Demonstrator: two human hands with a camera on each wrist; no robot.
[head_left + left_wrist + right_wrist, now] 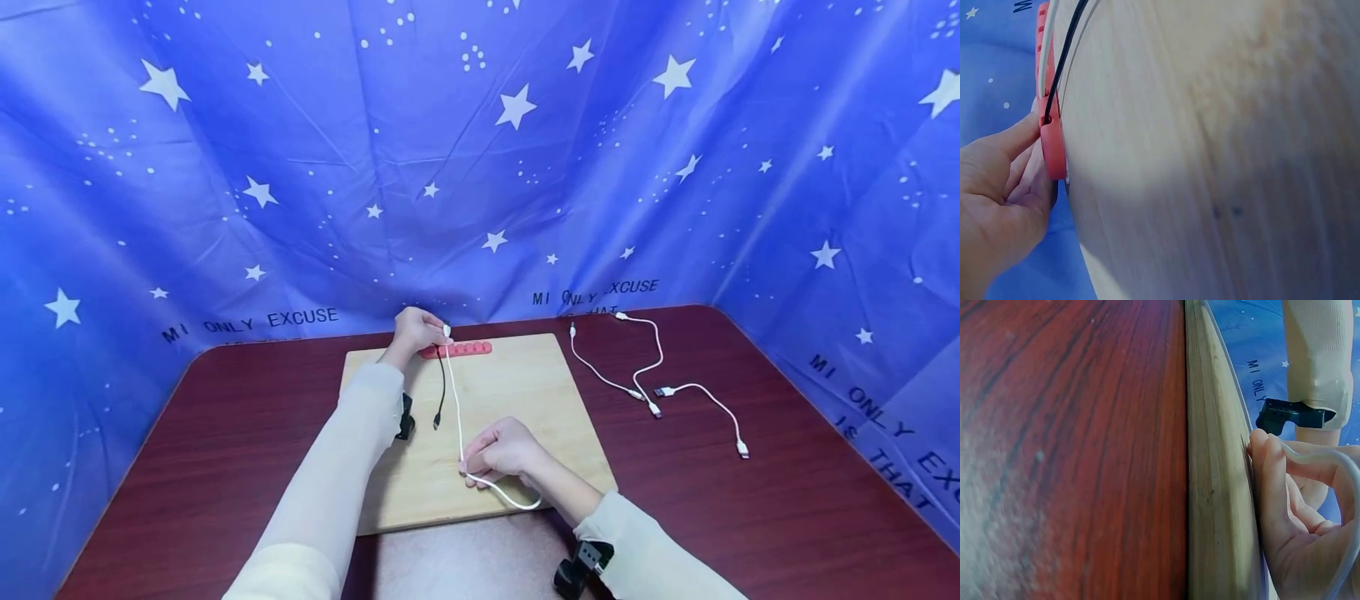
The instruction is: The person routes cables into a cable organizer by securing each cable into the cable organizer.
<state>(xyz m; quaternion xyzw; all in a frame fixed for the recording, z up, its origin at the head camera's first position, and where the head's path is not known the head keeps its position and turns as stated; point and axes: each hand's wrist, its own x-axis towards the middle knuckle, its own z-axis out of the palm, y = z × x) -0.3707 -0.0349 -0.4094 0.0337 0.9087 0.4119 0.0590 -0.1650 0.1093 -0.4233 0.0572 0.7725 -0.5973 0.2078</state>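
In the head view, a red cable holder (472, 348) with a row of slots lies along the far edge of a wooden board (525, 375). A white charging cable (457, 408) runs from the holder toward the near edge. At its far end, my left hand (417, 330) pinches the white plug just behind the holder. My right hand (506, 450) pinches the same cable lower down, and its loose end loops past the palm. Beside it, a black cable (442, 392) hangs from the end slot, as the left wrist view shows on the red holder (1054, 150).
Several white cables (656, 358) lie on the dark red table (675, 492) right of the board, one of them a short separate cable (716, 400). A blue star-patterned curtain (450, 167) rises behind the table. Small black cameras (581, 567) are strapped to the wrists.
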